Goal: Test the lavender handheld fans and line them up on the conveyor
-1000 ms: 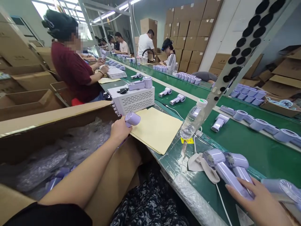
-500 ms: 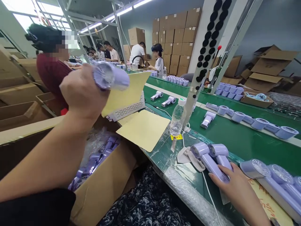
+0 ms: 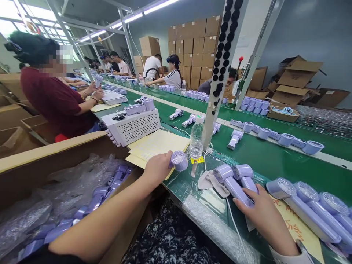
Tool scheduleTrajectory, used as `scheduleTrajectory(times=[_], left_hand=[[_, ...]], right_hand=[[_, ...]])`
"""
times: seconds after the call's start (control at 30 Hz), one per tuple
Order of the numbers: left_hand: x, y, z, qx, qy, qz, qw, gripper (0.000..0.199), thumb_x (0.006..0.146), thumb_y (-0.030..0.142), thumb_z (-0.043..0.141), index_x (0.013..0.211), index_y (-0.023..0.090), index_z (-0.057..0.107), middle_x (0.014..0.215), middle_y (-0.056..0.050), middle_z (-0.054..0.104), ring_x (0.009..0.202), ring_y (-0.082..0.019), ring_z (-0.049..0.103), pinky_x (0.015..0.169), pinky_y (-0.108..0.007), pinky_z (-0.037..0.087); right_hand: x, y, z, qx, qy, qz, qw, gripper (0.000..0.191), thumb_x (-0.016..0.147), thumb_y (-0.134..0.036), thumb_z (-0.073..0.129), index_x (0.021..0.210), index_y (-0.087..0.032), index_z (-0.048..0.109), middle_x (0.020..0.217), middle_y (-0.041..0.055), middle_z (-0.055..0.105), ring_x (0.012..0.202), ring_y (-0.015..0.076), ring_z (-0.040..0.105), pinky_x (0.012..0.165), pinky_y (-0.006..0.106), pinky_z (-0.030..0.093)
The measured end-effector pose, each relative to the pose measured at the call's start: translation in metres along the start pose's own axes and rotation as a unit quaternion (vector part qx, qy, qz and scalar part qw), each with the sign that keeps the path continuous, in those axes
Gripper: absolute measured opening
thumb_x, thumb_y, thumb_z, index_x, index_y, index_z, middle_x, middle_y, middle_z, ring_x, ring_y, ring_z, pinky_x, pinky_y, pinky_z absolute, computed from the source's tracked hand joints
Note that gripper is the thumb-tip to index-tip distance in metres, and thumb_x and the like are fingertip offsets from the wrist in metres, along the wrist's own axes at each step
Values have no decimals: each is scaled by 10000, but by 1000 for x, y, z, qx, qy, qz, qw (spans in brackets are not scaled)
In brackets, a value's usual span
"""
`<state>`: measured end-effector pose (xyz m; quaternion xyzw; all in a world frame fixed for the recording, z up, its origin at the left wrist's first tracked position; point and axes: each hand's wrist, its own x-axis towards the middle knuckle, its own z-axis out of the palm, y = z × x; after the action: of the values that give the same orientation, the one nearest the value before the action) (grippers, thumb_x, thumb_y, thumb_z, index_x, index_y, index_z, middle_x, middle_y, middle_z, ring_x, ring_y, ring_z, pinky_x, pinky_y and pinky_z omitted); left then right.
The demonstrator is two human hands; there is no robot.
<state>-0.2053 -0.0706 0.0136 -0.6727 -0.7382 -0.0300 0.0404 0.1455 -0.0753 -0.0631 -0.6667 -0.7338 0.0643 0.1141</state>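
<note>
My left hand (image 3: pixel 158 168) is closed around a purple handheld fan (image 3: pixel 179 161), its round grilled head towards me, above the table's near edge. My right hand (image 3: pixel 265 211) rests on the table with thumb and fingers around the handles of two purple handheld fans (image 3: pixel 233 183), which lie side by side. Under their heads lies a pale cloth-like piece (image 3: pixel 210 183). Right of that hand, several more purple fans (image 3: pixel 309 205) lie in a row on a yellow sheet with red handwriting (image 3: pixel 293 216).
An open carton (image 3: pixel 121 205) on my left holds purple fans and clear plastic. Yellow sheets (image 3: pixel 152 145), a white slotted box (image 3: pixel 134 126), a water bottle (image 3: pixel 196 141) and a post (image 3: pixel 216 88) stand ahead. Fans lie on the green conveyor (image 3: pixel 209 128). A co-worker (image 3: pixel 55 99) sits left.
My left hand has come down and right with its fan, from raised at upper left to the table's edge. The raised yellow sheet now lies flat. My right hand stays on the two fans.
</note>
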Motion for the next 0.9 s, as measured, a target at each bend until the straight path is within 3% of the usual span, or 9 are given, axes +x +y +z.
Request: scheduleTrajectory(times=[0.13,0.23,0.27,0.33,0.43,0.57,0.7,0.8,0.9], left_hand=[[-5,-13,1,-69,-24,-7,997,248,827,260,697,1053,209,607,980,-98,777,941,-307,753,747,-358,548],[-11,-26,-4,-279,-2,-44,959,408,790,512,749,1024,209,608,919,-78,764,864,-301,748,730,-375,568],[-14,-27,-5,-402,-5,-57,914,481,780,624,728,983,201,622,884,-81,757,808,-296,743,705,-388,577],[-22,-18,-2,-638,-47,-56,767,623,727,778,709,882,177,659,837,-92,748,715,-268,728,674,-402,597],[-37,25,8,-817,-135,-3,561,650,659,734,819,955,161,742,1049,-138,785,901,-286,762,813,-432,635],[-47,93,21,-895,-172,25,411,793,581,747,848,1152,206,753,1299,-134,743,1278,-363,655,1066,-481,564],[-41,111,34,-901,-218,-44,372,761,528,813,822,1008,226,760,1093,-78,801,1236,-367,678,1056,-475,574],[-37,103,40,-891,-215,-56,395,678,574,836,783,880,233,728,1023,-67,795,1267,-381,653,1015,-497,596],[-34,92,37,-880,-171,-56,440,719,537,896,745,833,243,706,1007,-61,785,1258,-404,646,956,-517,621]], right_hand=[[-1,-6,-3,3,7,-7,1000,552,887,-492,599,1243,-98,752,1402,262,539,1309,428,562,1108,540,464],[-2,-14,-8,34,0,4,999,563,925,-512,581,1254,-85,746,1395,283,528,1351,460,514,1133,589,425],[-4,-17,-11,58,1,7,998,559,952,-513,548,1267,-95,742,1407,278,521,1380,460,489,1140,600,415],[-8,-29,-19,118,27,8,993,508,1007,-450,460,1303,-137,729,1456,244,496,1442,433,434,1153,606,406],[-22,-55,-34,206,90,-21,974,470,1009,-258,390,1367,-193,687,1558,188,427,1493,373,400,1167,587,410],[-45,-89,-47,285,82,-105,949,482,1011,-191,417,1447,-257,610,1663,114,374,1531,327,385,1192,543,417],[-55,-92,-47,272,43,-84,958,468,1075,-316,442,1532,-218,449,1441,160,645,1286,283,659,987,428,590],[-49,-87,-39,75,-24,2,997,280,1049,-297,515,1240,-122,623,953,159,791,842,296,776,725,391,610],[-43,-93,-28,-27,-60,-5,998,217,956,-110,590,1161,-98,659,904,191,782,815,337,769,671,392,576]])
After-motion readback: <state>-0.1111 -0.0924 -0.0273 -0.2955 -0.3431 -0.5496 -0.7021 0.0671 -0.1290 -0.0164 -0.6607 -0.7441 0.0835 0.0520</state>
